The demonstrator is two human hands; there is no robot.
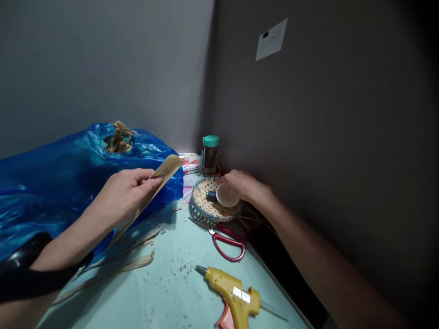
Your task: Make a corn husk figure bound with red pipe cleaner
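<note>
My left hand (139, 185) pinches a flat tan strip of dried plant fibre (167, 168) between thumb and fingers. The strip's broad end points up and right; its lower part runs down behind my forearm. At the right, my right hand (238, 183) reaches over a shallow woven bamboo basket (200, 208) with a teal-trimmed rim. Its fingers close at the upper edge of a white round piece (227, 196), whose kind I cannot make out. Beside that piece in the basket lies a small dark spool of thread (211, 196). My right fingertips are partly hidden.
Red-handled scissors (229, 246) lie before the basket, and a yellow glue gun (233, 290) nearer me. A blue plastic bag (68, 178) with dried fibre fills the left. Loose strips (137, 263) lie on the table. A green-lidded bottle (210, 155) stands by the wall.
</note>
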